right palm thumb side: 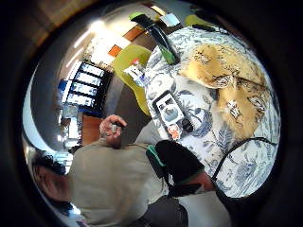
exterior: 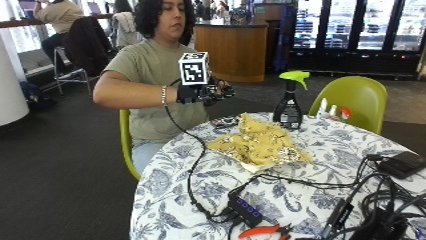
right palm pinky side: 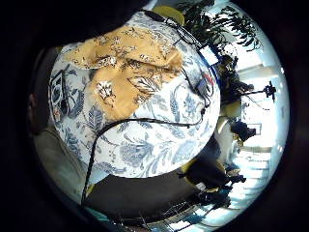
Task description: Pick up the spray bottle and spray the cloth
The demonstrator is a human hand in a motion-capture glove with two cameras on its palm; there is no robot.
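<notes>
Spray bottle [exterior: 289,102]: dark body, bright green trigger head, standing upright on the tabletop [exterior: 200,185] near its far edge, just beside a lime-green chair [exterior: 359,97]. Nothing touches it. In the thumb-side palm view the same bottle [right palm thumb side: 158,40] appears at the tabletop's rim, past the cloth.

Cloth [exterior: 259,142]: yellow with a floral print, lying crumpled in a loose heap on the tabletop, just in front of the bottle and slightly toward the person. Its edges are folded over; it lies flat nowhere. Both palm views show it on the blue-and-white floral table cover [right palm pinky side: 145,145], with a black cable [right palm pinky side: 145,122] running across the cover just beside it.

Right hand [exterior: 198,93]: gloved in black, raised in the air at chest height, above the near edge of the tabletop on the person's side, well apart from both bottle and cloth. Fingers look loosely curled and hold nothing. The forearm is bent across the body; a bracelet [exterior: 163,94] sits at the wrist.

Other items on the tabletop: a small dark object [exterior: 225,121] at the edge nearest the person; a black hub with blue lights [exterior: 246,211] toward the front; red-handled pliers [exterior: 263,231] near the front edge; a tangle of black cables and a black box [exterior: 399,164] on the side away from the person.
</notes>
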